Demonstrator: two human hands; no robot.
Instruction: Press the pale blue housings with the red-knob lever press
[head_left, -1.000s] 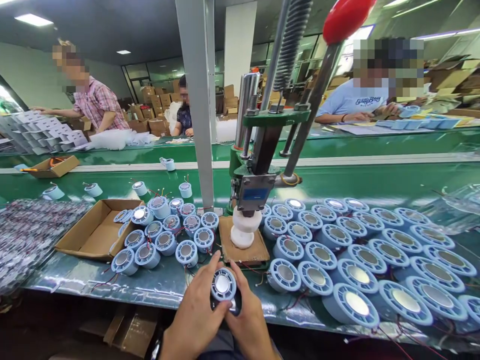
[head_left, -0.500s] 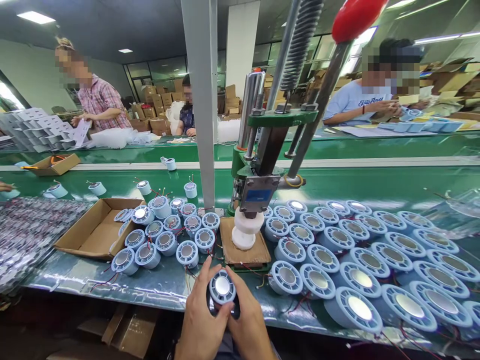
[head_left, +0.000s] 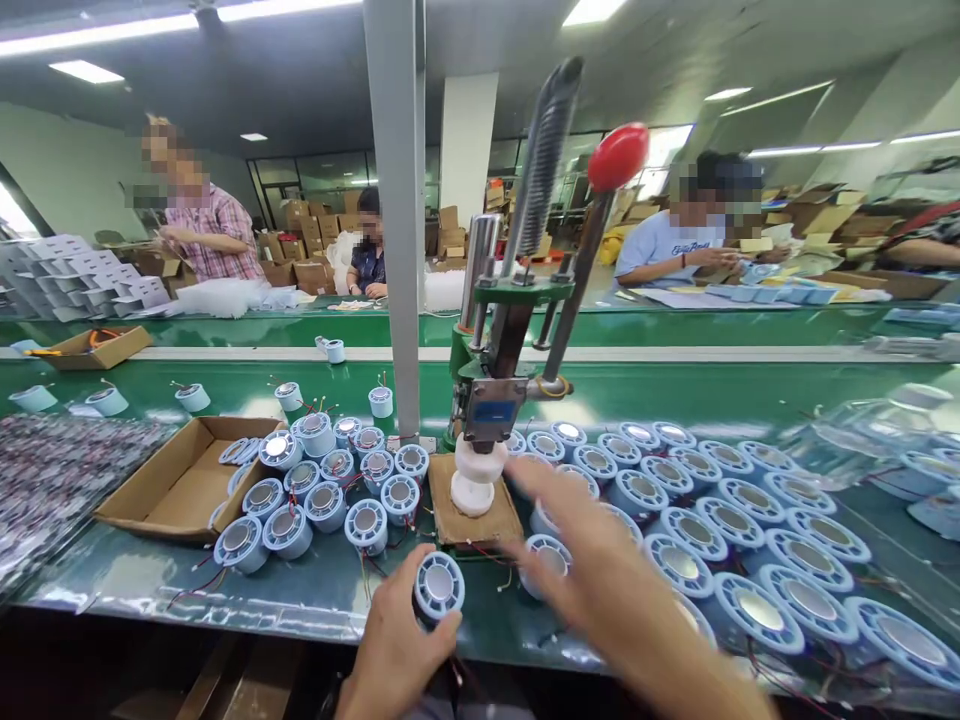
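My left hand (head_left: pixel 397 635) grips a light-blue round plastic housing with a silver disc in its top (head_left: pixel 439 586), just in front of the bench press. Thin wires hang below it. Blurred by motion, my right hand (head_left: pixel 585 560) reaches forward over the bench, its fingers stretched out and nothing seen in them. It passes above the rows of similar blue housings (head_left: pixel 757 610) at the right. Its fingertips are near the hand press (head_left: pixel 495 400), whose white pusher sits over a white round holder (head_left: pixel 472 495) on a cardboard-covered base.
A cardboard box (head_left: pixel 161 480) holding blue rings stands left, beside a cluster of wired housings (head_left: pixel 325 506). The press's red-knobbed lever (head_left: pixel 619 157) rises at the back. A grey post (head_left: pixel 397 250) stands behind the cluster. People work across the green conveyor (head_left: pixel 675 375).
My right hand has let go of the blue housing and moved right and forward. My left hand still holds it. The camera view has tilted up, showing more ceiling.
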